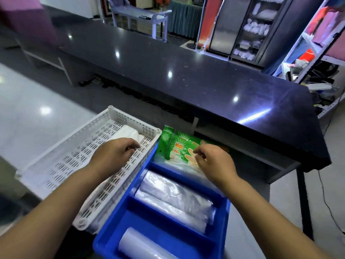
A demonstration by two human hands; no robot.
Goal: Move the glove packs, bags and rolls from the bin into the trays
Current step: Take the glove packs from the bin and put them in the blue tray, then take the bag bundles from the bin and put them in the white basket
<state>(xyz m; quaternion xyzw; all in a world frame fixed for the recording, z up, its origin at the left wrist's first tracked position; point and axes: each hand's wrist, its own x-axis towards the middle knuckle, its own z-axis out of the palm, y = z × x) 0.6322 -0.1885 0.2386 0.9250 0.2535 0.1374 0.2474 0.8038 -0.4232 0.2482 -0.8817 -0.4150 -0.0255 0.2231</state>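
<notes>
Low centre, w/ 3 compartments across: blue bin (112, 232). In far compartment: green glove packs (179, 146), stacked flat, one more pack standing on edge at the left end. In mid compartment: clear plastic rolls (173, 199), lying side by side, lengthwise along the compartment. In near compartment: single pale roll (138, 245), partly cut off by the frame's bottom edge.

Just left of the bin, touching its left wall: white perforated tray (61, 157), angled away toward upper left. At the tray's far end, against the end wall: white bag (128, 133), crumpled. Under the tray's near right side: more white plastic, too hidden to tell what.

Over the tray's right half, just short of the bag: left hand (113, 152), palm down, fingers loosely curled, nothing in them.

Over the glove packs: right hand (214, 163), palm down, fingers bent, tips at the top pack's surface. Cannot tell whether pinching the pack or only touching it.

Beyond bin & tray: dark glossy counter (186, 71). Far right: shelving (317, 43) w/ mixed goods.
</notes>
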